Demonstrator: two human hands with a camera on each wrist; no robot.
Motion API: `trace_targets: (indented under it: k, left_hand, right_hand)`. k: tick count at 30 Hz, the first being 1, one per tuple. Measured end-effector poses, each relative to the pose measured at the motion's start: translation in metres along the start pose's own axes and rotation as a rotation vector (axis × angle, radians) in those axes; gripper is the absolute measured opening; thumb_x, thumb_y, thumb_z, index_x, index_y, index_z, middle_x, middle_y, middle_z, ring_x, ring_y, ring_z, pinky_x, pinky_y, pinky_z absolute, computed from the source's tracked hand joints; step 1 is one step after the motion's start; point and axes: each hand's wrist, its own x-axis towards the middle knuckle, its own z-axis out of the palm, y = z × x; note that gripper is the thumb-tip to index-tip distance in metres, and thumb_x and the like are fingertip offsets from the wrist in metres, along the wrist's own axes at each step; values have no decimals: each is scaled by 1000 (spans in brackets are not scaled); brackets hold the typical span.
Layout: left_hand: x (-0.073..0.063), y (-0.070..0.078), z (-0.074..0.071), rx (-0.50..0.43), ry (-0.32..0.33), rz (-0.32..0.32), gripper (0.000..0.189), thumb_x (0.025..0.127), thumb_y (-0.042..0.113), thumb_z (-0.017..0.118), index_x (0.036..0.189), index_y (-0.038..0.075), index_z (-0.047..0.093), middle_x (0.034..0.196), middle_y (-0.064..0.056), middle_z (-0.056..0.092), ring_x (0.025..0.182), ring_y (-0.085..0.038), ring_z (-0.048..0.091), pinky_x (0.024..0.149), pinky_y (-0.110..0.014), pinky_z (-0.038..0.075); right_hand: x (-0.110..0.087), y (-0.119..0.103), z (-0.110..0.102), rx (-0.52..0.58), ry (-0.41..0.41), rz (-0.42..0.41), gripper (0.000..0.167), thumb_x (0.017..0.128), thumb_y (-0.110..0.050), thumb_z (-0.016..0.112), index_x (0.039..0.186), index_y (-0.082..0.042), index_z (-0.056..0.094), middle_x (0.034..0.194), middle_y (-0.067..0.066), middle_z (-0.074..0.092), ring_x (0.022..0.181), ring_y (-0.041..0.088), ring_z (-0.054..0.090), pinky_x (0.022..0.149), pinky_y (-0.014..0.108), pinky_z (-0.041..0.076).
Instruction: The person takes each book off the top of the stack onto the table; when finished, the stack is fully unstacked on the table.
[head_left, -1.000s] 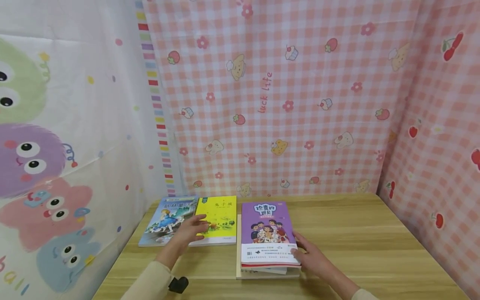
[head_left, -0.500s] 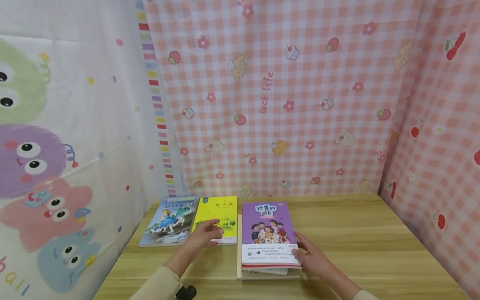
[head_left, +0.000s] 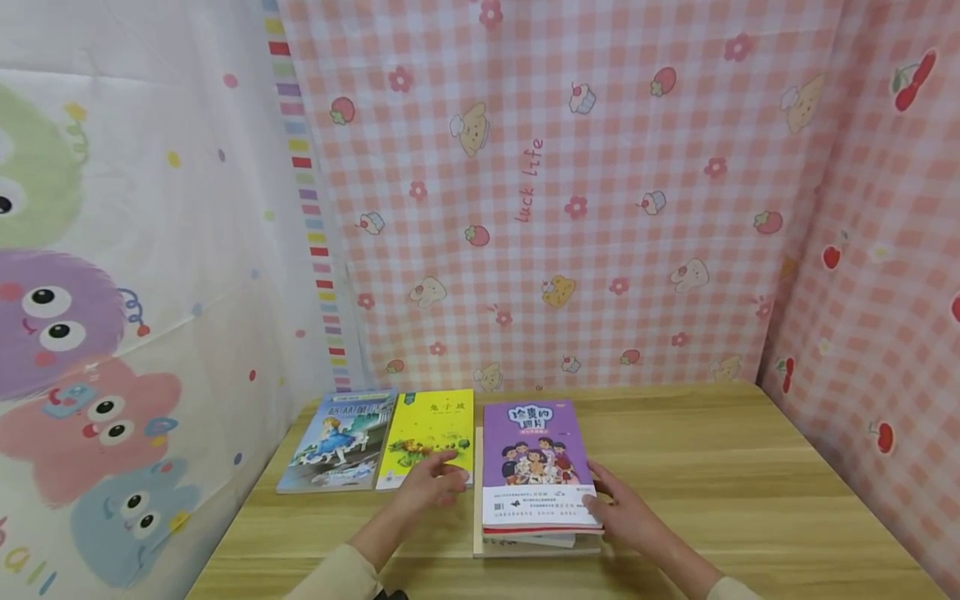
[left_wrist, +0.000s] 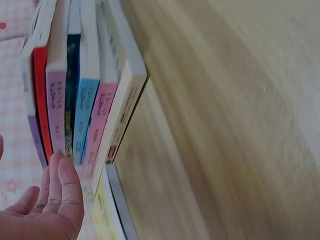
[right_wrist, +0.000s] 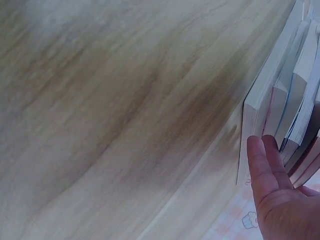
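Note:
A stack of several books stands at the middle of the table, topped by a purple picture book (head_left: 536, 458) with a white band. A wider cream-spined book (left_wrist: 122, 117) lies at the bottom; red, pink and blue spines (left_wrist: 86, 117) show above it, not quite lined up. My left hand (head_left: 429, 490) is just left of the stack, over the lower edge of the yellow book (head_left: 427, 429), its fingers (left_wrist: 70, 187) extended toward the spines. On the other side, my right hand (head_left: 624, 512) rests straight fingers (right_wrist: 261, 162) against the page edges.
Left of the yellow book lies a blue book (head_left: 339, 442) with a girl on its cover. The wooden table (head_left: 697, 450) ends at a pink checked curtain (head_left: 600, 250). A white cloth with cartoon figures (head_left: 202, 333) hangs at the left.
My left hand has moved right and slightly toward me, from over the blue and yellow books to beside the stack. The right hand and the stack have stayed put.

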Motion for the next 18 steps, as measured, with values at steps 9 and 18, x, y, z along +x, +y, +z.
trace_targets:
  k: [9,18]
  left_hand:
    - [1,-8,13,-42,-11,11,67,93,16,68,144,-13,35,113,-18,63,93,-25,66,82,-43,57]
    - [3,-12,21,-45,-17,5,66,92,15,70,143,-13,39,112,-17,62,87,-19,65,72,-33,57]
  right_hand:
    - [-1,-1,-1,6,-1,-17,62,97,-8,59,152,1,32,139,38,44,82,23,63,60,38,54]
    - [-1,-4,3,-177,26,-45,50,96,-13,63,144,-3,51,142,32,46,121,42,53,92,51,51]
